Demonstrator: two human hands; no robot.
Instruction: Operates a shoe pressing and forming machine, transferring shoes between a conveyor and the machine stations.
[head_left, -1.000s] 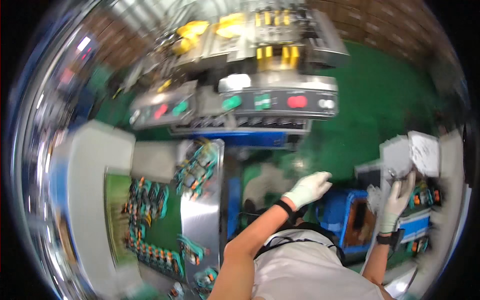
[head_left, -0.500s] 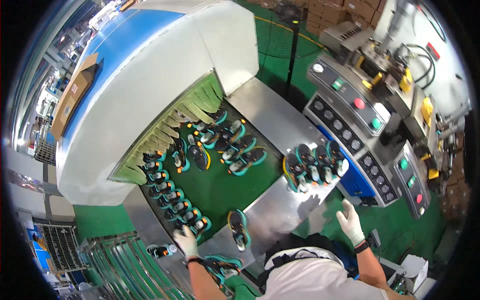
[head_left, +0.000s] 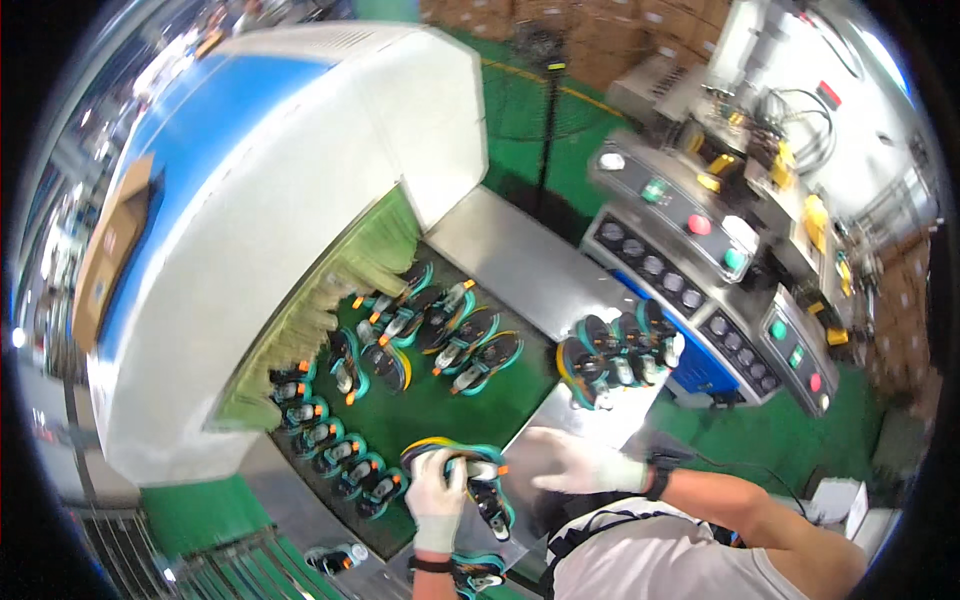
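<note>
My left hand [head_left: 438,490], in a white glove, is closed on a black shoe [head_left: 480,468] with a teal and yellow sole and an orange tag, held above the green belt's near edge. Under it, partly covered, another black and teal shoe [head_left: 491,508] lies on the metal ledge. My right hand [head_left: 585,464], also gloved, is just to the right of the held shoe, fingers apart and nothing in them. At the bottom, beside my left wrist, sits one more shoe [head_left: 478,574].
A row of shoes [head_left: 343,450] lines the left of the green belt [head_left: 440,408]; several others lie near the fringed curtain [head_left: 330,300]. Several shoes [head_left: 622,350] stand on the right metal ledge. Beyond is a machine with buttons [head_left: 698,225]. One shoe [head_left: 335,559] lies lower left.
My left hand has moved right from the end of the left row and now holds a shoe. My right hand has come inward toward it. The view has shifted.
</note>
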